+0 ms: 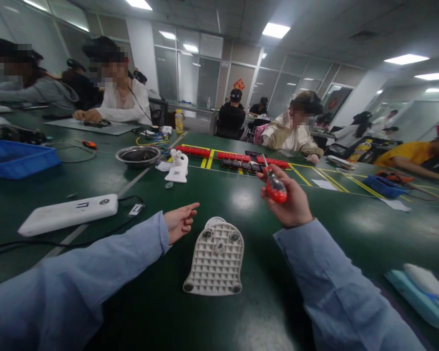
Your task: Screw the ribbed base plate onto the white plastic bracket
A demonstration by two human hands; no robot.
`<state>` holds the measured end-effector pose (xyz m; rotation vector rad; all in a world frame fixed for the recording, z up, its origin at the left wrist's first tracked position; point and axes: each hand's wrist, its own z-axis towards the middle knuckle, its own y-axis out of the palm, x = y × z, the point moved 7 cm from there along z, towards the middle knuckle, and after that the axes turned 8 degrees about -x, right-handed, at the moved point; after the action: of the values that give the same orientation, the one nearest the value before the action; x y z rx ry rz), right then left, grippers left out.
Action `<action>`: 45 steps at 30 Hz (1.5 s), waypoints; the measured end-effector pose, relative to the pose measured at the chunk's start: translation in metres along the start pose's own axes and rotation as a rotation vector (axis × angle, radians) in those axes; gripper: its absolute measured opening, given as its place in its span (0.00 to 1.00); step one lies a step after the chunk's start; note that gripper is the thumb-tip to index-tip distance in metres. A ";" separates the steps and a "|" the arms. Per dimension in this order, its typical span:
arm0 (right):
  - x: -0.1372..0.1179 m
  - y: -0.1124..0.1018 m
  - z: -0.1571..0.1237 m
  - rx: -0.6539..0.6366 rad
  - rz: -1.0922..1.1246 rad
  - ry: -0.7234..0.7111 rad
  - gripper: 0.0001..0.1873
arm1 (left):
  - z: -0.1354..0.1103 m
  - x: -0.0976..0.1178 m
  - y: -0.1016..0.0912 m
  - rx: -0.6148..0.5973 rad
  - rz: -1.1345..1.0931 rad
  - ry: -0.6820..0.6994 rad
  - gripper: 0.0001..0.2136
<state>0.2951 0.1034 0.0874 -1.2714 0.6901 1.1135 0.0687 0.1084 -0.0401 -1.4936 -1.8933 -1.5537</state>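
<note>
A white plastic base (215, 258) with a ribbed grid underside lies upside down on the green table (241, 200), between my two arms. My right hand (290, 202) is closed round a screwdriver (274, 185) with a red translucent handle, held up above the table to the right of the base. My left hand (180, 222) rests on the table just left of the base, index finger stretched out, other fingers loosely curled, holding nothing that I can see. Both sleeves are light blue.
A white power strip (69, 213) with a black cable lies at left. Behind are a blue bin (16, 158), a metal bowl (138, 156), a small white device (178, 167) and red strips (234, 157). Several people sit round the table. A teal packet (422, 292) lies at right.
</note>
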 end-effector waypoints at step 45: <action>-0.094 0.014 -0.069 0.287 0.511 -0.384 0.11 | -0.122 0.047 0.085 -0.170 0.551 0.531 0.35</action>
<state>0.2607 0.0112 0.1513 -0.6194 0.8667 1.5565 0.0719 0.0217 0.0892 -1.3297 -0.9787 -1.6396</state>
